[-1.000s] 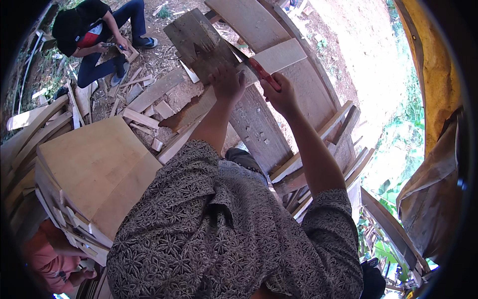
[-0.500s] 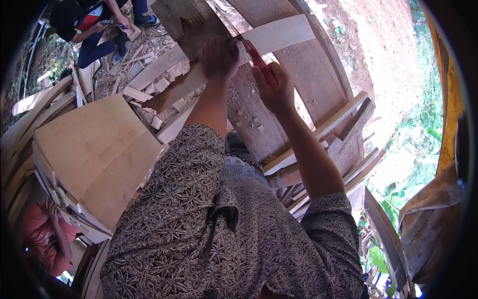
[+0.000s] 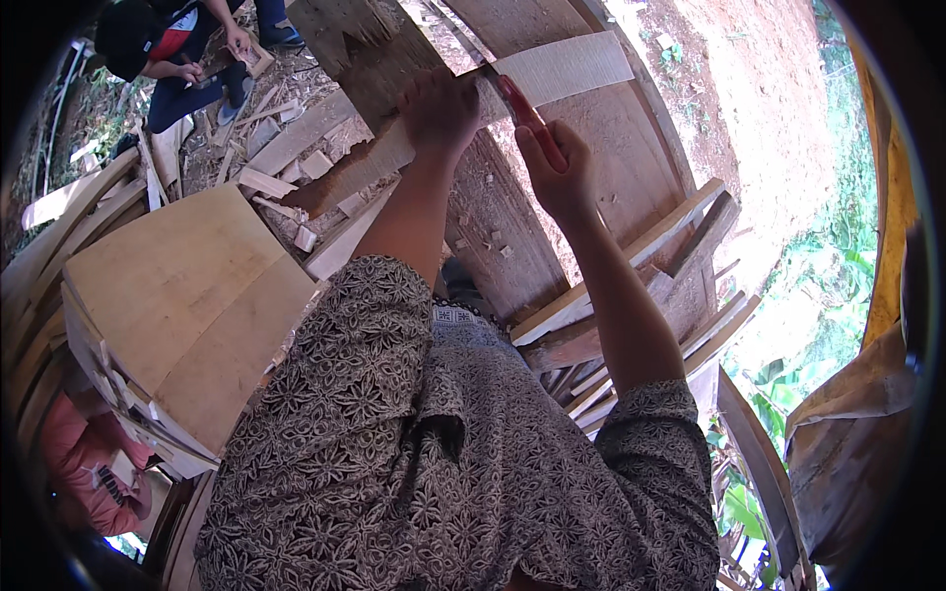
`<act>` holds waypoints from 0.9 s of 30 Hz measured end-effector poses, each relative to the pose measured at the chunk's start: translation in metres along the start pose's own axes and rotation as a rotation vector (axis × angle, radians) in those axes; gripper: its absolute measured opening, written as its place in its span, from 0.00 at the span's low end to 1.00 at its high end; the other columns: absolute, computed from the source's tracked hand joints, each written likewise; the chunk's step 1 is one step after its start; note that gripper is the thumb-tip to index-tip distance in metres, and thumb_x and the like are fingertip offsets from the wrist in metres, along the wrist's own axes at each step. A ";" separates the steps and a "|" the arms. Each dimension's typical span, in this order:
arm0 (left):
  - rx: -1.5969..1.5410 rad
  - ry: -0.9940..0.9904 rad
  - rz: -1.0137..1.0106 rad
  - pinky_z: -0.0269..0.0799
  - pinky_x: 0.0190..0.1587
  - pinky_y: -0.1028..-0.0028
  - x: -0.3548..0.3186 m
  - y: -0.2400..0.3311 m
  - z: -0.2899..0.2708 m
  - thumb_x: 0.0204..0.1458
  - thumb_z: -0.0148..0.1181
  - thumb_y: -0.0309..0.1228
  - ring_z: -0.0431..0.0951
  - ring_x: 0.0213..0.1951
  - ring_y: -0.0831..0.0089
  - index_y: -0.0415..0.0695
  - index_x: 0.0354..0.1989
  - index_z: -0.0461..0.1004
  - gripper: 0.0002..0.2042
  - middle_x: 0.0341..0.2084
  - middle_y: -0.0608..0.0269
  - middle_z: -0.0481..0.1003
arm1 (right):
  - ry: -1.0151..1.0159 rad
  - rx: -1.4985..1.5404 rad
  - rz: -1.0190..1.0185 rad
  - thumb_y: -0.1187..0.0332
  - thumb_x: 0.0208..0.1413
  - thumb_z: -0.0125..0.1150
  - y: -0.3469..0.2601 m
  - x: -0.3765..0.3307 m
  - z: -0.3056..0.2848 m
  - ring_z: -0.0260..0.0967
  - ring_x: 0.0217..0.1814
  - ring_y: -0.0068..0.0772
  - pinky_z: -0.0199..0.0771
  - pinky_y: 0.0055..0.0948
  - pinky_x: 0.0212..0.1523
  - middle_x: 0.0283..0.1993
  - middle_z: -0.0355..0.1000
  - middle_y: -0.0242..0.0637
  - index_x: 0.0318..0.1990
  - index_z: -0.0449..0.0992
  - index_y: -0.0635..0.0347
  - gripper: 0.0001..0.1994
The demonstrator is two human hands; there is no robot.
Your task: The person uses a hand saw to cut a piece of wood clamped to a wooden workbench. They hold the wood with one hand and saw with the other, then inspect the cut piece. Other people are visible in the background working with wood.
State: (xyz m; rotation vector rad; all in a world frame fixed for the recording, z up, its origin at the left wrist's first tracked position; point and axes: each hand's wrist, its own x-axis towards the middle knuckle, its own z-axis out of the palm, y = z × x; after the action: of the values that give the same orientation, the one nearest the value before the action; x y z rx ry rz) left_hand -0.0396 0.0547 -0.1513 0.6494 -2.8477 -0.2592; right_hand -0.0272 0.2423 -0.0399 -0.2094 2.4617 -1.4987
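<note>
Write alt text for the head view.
A person's left hand grips a pale wooden strip while the right hand holds a red-handled tool against it, above weathered planks. Stacked pale boards lie at left.

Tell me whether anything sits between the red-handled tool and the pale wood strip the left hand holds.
Nothing visible does. The right hand holds the red-handled tool right at the pale wood strip, beside the left hand gripping it. The tool's tip is too small to see clearly.

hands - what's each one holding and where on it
The left hand grips a dark rough wood slab at its lower edge. The right hand holds a red-handled tool by its handle.
</note>
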 end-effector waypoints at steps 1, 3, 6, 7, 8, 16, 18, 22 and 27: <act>-0.001 -0.014 0.000 0.65 0.57 0.52 0.000 -0.002 0.001 0.62 0.53 0.51 0.72 0.54 0.52 0.42 0.47 0.73 0.22 0.47 0.51 0.74 | -0.021 0.026 0.013 0.56 0.60 0.70 0.007 -0.006 0.002 0.62 0.21 0.30 0.63 0.36 0.26 0.19 0.64 0.38 0.27 0.71 0.61 0.20; -0.004 -0.041 0.000 0.64 0.58 0.52 0.000 -0.004 0.003 0.62 0.52 0.51 0.72 0.55 0.52 0.43 0.47 0.73 0.22 0.47 0.51 0.74 | -0.024 0.004 -0.007 0.57 0.61 0.69 0.018 -0.015 0.004 0.61 0.21 0.30 0.62 0.35 0.26 0.20 0.64 0.37 0.28 0.71 0.60 0.18; 0.001 -0.069 -0.023 0.63 0.59 0.51 0.001 0.003 -0.005 0.62 0.52 0.51 0.72 0.55 0.52 0.43 0.46 0.74 0.22 0.47 0.50 0.74 | -0.016 -0.014 -0.060 0.59 0.62 0.69 0.028 -0.022 0.004 0.62 0.21 0.31 0.63 0.36 0.26 0.20 0.64 0.37 0.28 0.70 0.60 0.17; 0.000 -0.080 -0.023 0.62 0.59 0.51 0.002 0.002 -0.004 0.62 0.52 0.51 0.71 0.55 0.52 0.43 0.46 0.74 0.22 0.47 0.50 0.74 | -0.028 -0.013 -0.065 0.59 0.62 0.69 0.028 -0.024 0.003 0.62 0.21 0.31 0.63 0.36 0.26 0.20 0.64 0.37 0.28 0.70 0.60 0.17; -0.002 -0.092 -0.021 0.62 0.59 0.50 0.003 0.000 -0.003 0.62 0.52 0.51 0.71 0.56 0.53 0.42 0.46 0.74 0.22 0.48 0.50 0.74 | -0.039 -0.013 -0.069 0.59 0.62 0.69 0.028 -0.026 0.002 0.62 0.21 0.31 0.63 0.36 0.26 0.21 0.64 0.37 0.28 0.69 0.59 0.18; 0.059 -0.129 -0.041 0.63 0.58 0.49 0.003 0.011 -0.017 0.64 0.48 0.51 0.73 0.54 0.52 0.47 0.44 0.77 0.20 0.47 0.50 0.76 | -0.057 0.012 -0.046 0.60 0.63 0.67 0.004 -0.027 -0.006 0.62 0.22 0.33 0.63 0.37 0.26 0.21 0.64 0.39 0.30 0.67 0.59 0.17; 0.145 -0.204 -0.067 0.63 0.58 0.48 0.003 0.011 -0.019 0.65 0.47 0.50 0.74 0.54 0.51 0.48 0.43 0.78 0.20 0.46 0.49 0.76 | -0.064 -0.053 -0.032 0.60 0.63 0.67 -0.001 -0.026 -0.007 0.61 0.22 0.35 0.62 0.38 0.26 0.21 0.64 0.40 0.29 0.67 0.59 0.18; -0.080 -0.150 -0.091 0.61 0.59 0.46 0.006 0.006 -0.016 0.62 0.48 0.47 0.72 0.55 0.51 0.43 0.45 0.78 0.20 0.49 0.49 0.75 | -0.041 0.017 -0.121 0.66 0.65 0.64 0.017 -0.019 -0.003 0.53 0.24 0.24 0.57 0.34 0.26 0.21 0.55 0.27 0.28 0.66 0.60 0.16; -0.146 -0.005 -0.033 0.55 0.60 0.51 -0.002 0.005 -0.011 0.62 0.52 0.45 0.68 0.56 0.59 0.44 0.47 0.76 0.18 0.46 0.54 0.73 | -0.040 0.139 0.036 0.56 0.70 0.60 0.051 -0.019 0.000 0.59 0.23 0.13 0.57 0.21 0.25 0.22 0.62 0.22 0.35 0.71 0.55 0.14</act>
State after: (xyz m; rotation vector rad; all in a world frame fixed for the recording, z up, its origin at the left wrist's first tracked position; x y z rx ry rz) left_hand -0.0371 0.0591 -0.1403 0.6669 -2.7916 -0.4700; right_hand -0.0088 0.2705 -0.0824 -0.1663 2.3069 -1.6260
